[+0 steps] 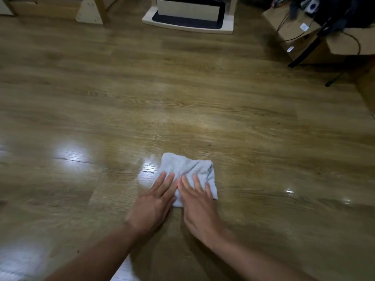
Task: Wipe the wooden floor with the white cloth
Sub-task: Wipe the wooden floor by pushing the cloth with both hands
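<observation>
Grip: 2 hands laid flat, fingers straight and slightly spread, pressing down. Nothing is pinched or curled round.
Left hand (154, 203): fingers rest on the near left part of the cloth, palm partly off it on the boards.
Right hand (197, 207): touching the left hand, fingers across the cloth's near right part.
White cloth (190, 169): rumpled, roughly square, flat on the boards under both sets of fingers. Its far half lies uncovered ahead of the fingertips.
Wooden floor (182, 98): glossy planks all round the grip, with bright glare patches (71, 157) to the left of it.
Step in hand: judged to be a 2-handed push stroke.
Method advised: even pressure through both palms, hands together, overlapping passes along the grain. Refold when the cloth bunches.
Risk: the free far edge may roll under. With only fingers on it, the cloth could slip out.
Container 1: cardboard box (294, 27), far ahead and right of the grip, flaps open. Dark cables and gear lie on or in it, which one cannot be told.
Container 2: white-rimmed base (227, 27), far ahead of the grip, holding a dark mat and a pale box.
Other: black stand leg (304, 55) beside the cardboard box; pale wooden furniture leg (89, 11) far ahead and left.
</observation>
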`<state>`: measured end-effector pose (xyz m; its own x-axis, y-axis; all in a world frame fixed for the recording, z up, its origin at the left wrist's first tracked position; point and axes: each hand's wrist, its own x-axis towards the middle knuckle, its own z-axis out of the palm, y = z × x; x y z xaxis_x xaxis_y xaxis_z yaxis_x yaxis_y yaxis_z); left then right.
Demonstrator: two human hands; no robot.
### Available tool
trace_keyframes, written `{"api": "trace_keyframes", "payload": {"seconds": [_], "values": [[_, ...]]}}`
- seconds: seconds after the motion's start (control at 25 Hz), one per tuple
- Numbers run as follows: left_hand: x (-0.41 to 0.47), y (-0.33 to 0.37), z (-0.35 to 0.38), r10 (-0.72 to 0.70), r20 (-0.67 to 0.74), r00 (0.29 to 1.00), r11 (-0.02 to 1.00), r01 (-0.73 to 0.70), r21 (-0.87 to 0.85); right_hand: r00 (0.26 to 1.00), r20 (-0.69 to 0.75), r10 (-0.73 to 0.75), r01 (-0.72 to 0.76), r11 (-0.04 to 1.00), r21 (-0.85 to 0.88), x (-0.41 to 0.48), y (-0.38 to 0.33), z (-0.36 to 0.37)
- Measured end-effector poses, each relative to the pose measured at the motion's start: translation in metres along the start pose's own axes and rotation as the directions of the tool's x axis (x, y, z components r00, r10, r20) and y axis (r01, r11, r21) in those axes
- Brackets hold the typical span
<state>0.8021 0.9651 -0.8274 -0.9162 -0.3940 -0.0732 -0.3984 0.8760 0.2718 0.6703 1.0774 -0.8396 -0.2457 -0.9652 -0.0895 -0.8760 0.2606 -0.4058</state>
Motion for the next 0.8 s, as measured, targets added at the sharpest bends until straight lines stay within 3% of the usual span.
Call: {"api": "trace_keyframes", "payload": {"seconds": [0.12,0.28,0.36,0.44,0.52,0.64,0.72,0.8], "values": [[-0.007,-0.024,-0.002,-0.019,0.008,1.0,1.0,0.019,-0.016,0.997,0.076,0.019,-0.018,1.0,-0.016,0.017,-0.015,0.007],[0.038,-0.06,-0.026,-0.276,0.101,0.956,0.961,0.271,0.053,0.973,0.229,-0.041,0.06,0.995,-0.074,0.095,-0.023,-0.019],[0.041,-0.06,-0.032,-0.321,0.136,0.937,0.946,0.313,0.082,0.967,0.25,-0.045,0.065,0.995,-0.072,0.105,-0.028,-0.026],[0.02,-0.044,-0.023,-0.289,0.093,0.953,0.955,0.28,0.098,0.979,0.192,-0.073,0.087,0.994,-0.067,0.076,-0.026,-0.02],[-0.016,-0.022,-0.016,-0.139,0.047,0.989,0.984,0.133,0.119,0.987,0.098,-0.128,0.139,0.984,-0.109,0.023,-0.029,-0.012],[-0.043,-0.018,-0.014,0.049,0.081,0.996,0.986,-0.061,0.155,0.99,0.1,-0.097,0.114,0.977,-0.18,-0.024,-0.038,-0.002],[-0.028,-0.023,-0.026,0.031,0.134,0.99,0.981,-0.056,0.185,0.979,0.18,-0.095,0.13,0.972,-0.194,-0.003,-0.034,-0.011],[-0.001,-0.04,-0.034,-0.1,0.119,0.988,0.977,0.075,0.197,0.969,0.224,-0.101,0.142,0.975,-0.172,0.038,-0.027,-0.019]]}}
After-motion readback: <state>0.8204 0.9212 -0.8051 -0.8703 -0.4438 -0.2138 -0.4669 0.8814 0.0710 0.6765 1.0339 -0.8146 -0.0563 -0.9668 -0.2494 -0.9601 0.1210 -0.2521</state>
